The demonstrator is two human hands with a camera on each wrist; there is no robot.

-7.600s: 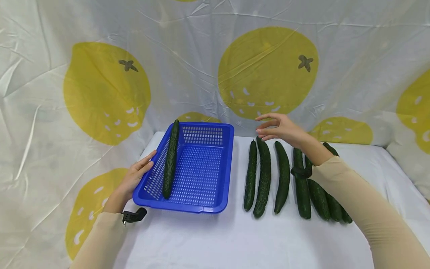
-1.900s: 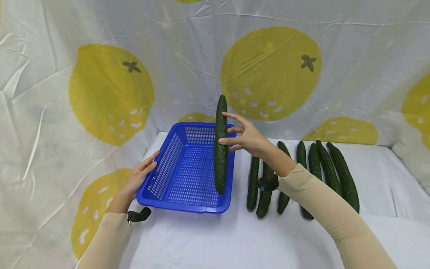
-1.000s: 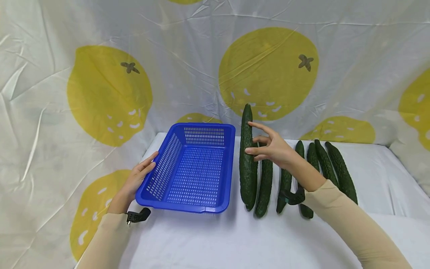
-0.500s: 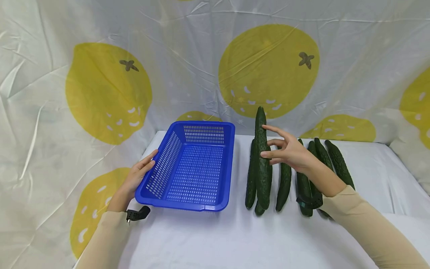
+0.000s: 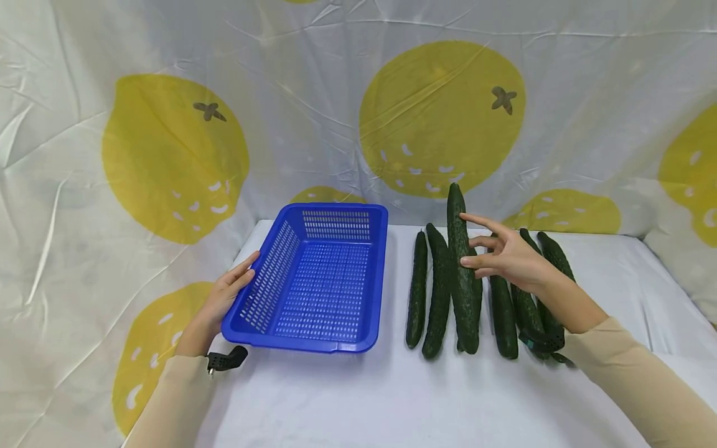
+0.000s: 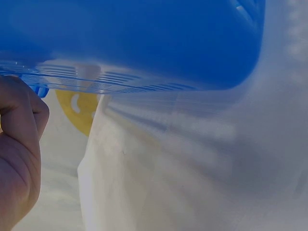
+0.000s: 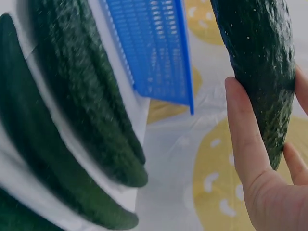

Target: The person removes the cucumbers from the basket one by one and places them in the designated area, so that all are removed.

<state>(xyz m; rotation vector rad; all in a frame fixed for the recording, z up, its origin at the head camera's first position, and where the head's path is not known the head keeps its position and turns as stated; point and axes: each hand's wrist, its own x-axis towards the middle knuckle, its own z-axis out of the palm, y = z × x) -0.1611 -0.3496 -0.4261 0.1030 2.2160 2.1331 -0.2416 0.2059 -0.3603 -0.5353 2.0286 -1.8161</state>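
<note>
My right hand [image 5: 512, 258] pinches a long dark green cucumber [image 5: 458, 280] between thumb and fingertips, its tip pointing to the back curtain. In the head view this cucumber overlaps another cucumber [image 5: 477, 298] in the row. Up close in the right wrist view, the thumb lies along one side of the held cucumber [image 7: 262, 57] and fingers show on the other. On the left, my left hand [image 5: 221, 298] grips the side rim of a blue plastic basket [image 5: 305, 341]. The left wrist view shows curled fingers [image 6: 24, 103] at the basket's [image 6: 144, 33] edge.
Two cucumbers, one slim [image 5: 417, 292] and one thicker [image 5: 439, 292], lie between the basket and the held one. Several more, among them a straight cucumber [image 5: 503, 311], lie to the right, partly behind my forearm. A lemon-print curtain [image 5: 313, 124] rises behind the white tablecloth [image 5: 364, 404].
A cucumber leaned inside the basket 7.6 s ago; it is not there now. My right hand has carried its cucumber from over the basket's right rim rightward across the row. The left hand stays put.
</note>
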